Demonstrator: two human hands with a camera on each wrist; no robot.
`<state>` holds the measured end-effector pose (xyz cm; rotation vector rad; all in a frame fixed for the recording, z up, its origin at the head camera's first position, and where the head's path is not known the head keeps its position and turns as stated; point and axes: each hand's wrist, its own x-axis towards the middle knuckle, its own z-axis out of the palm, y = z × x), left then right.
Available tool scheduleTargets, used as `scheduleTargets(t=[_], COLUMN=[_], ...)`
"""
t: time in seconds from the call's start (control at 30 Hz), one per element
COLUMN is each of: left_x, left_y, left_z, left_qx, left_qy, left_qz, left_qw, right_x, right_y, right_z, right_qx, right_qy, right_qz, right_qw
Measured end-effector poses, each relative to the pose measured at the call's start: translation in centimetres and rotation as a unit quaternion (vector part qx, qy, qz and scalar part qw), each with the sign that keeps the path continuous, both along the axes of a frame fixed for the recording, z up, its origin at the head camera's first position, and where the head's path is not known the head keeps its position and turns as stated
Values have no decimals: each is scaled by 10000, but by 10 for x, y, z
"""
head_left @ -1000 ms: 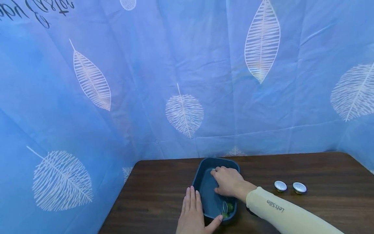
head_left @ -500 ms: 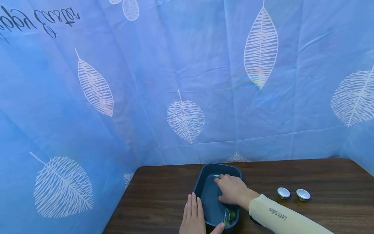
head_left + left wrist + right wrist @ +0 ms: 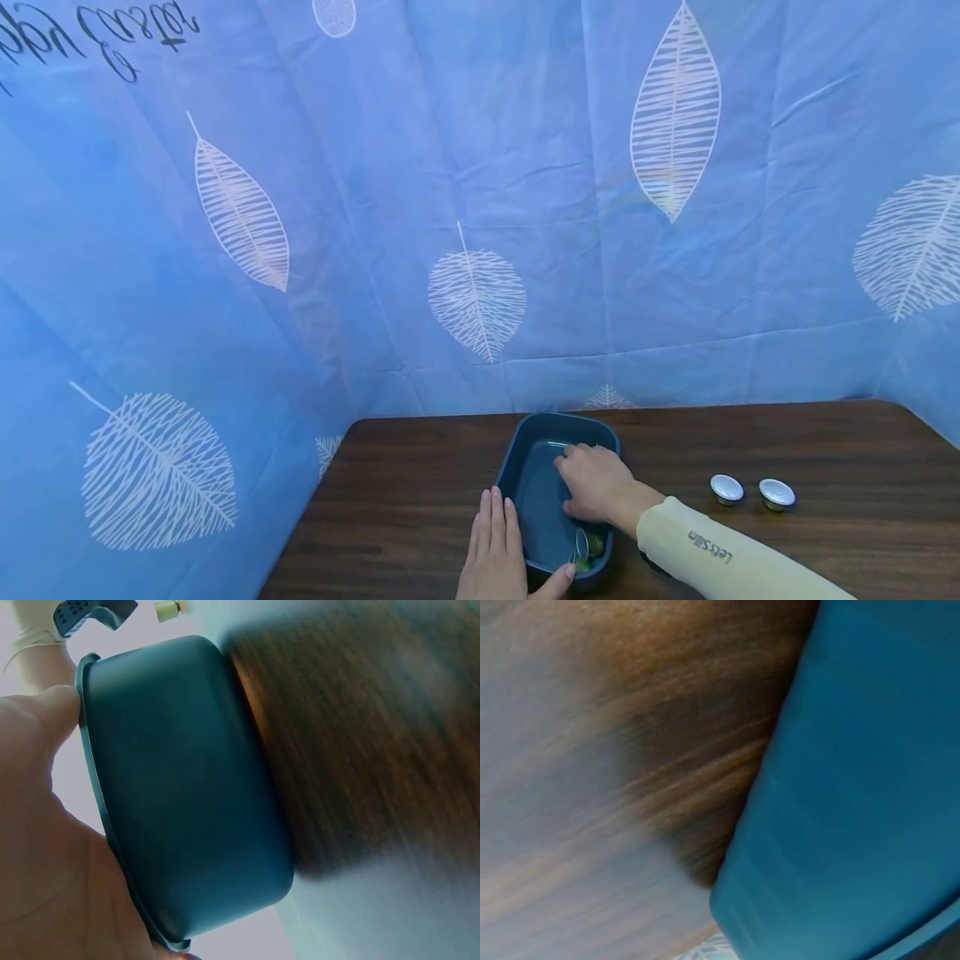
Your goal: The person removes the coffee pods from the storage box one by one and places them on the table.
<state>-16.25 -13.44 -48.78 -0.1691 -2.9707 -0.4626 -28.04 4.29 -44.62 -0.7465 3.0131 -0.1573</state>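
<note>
A dark blue rectangular tub stands on the wooden table. My left hand rests along its left rim with straight fingers, the thumb at the near rim; the left wrist view shows the thumb and palm against that rim. Inside the tub's far half is my right hand, reaching over the right wall with fingers bent downward; I cannot tell whether it holds anything, since the fingertips are hidden. A small green pod with a clear-looking round face lies in the near right corner, with another green piece beside the left thumb.
To the right of the tub, two small foil-topped pods, the left pod and the right pod, stand side by side on the table. A blue leaf-print cloth hangs behind and beside the table.
The head view has shifted slightly. Inside the tub, my right hand has drawn a little toward the near side, and a pale edge by its fingertips no longer shows. The left hand stays at the rim.
</note>
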Motion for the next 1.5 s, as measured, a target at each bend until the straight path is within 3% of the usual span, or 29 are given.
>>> scheduleTargets(t=[0.27,0.7,0.97,1.27,1.5], left_x=[-1,0,1,1,2], left_y=[-1,0,-1,-2,-1], left_z=[5,7,6,9,9], left_qx=[80,182,104,281,250], left_qy=[-194,-245,-237,-435,-456], left_qz=[19,18,14,-5,17], left_qw=[9998,9995,9997,9987,9986], right_x=[0,0,3,6,7], right_y=[3,5,5,8,8], right_z=[3,3,3,0,-4], right_qx=[-223,-39,325,-443,-656], right_qy=[49,255,992,473,517], right_qz=[6,113,554,855,906], right_qw=[9997,9996,9930,9942,9924])
